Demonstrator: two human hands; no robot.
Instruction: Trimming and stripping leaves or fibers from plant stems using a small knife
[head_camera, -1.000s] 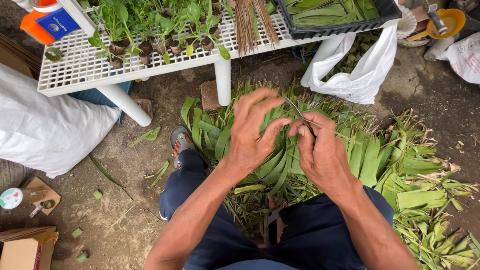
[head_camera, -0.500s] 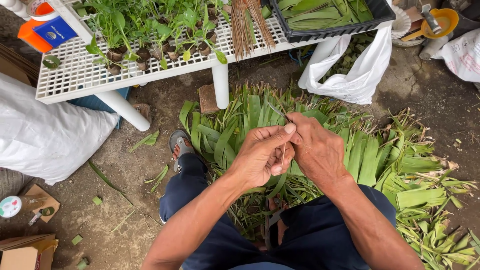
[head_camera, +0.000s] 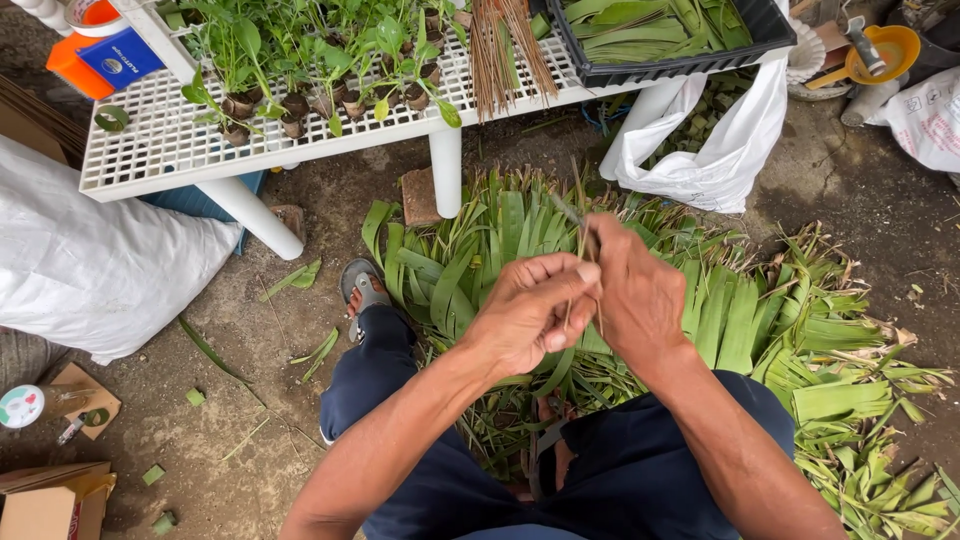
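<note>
— Pinching what?
— A thin leaf strip (head_camera: 583, 245), held between left hand (head_camera: 528, 312) and right hand (head_camera: 632, 295), both grips closed narrowly on it, above the pile of green leaves (head_camera: 740, 320) on the ground.

Top left, an orange box (head_camera: 68, 68) with a blue label (head_camera: 120, 57) sits at the white worktop's (head_camera: 140, 150) corner. Bottom left on the ground lie a brown cardboard box (head_camera: 45, 505) and a round white-and-green lid (head_camera: 20, 406). Far right, a white printed sack (head_camera: 925, 115).

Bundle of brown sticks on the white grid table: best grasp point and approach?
Grip the bundle of brown sticks around its upper, tighter part, coming from above. The sticks lie flat on the white grid table and fan out toward the near edge, so the splayed ends would likely slip. Seedling pots crowd its left; the black tray sits to its right.
</note>
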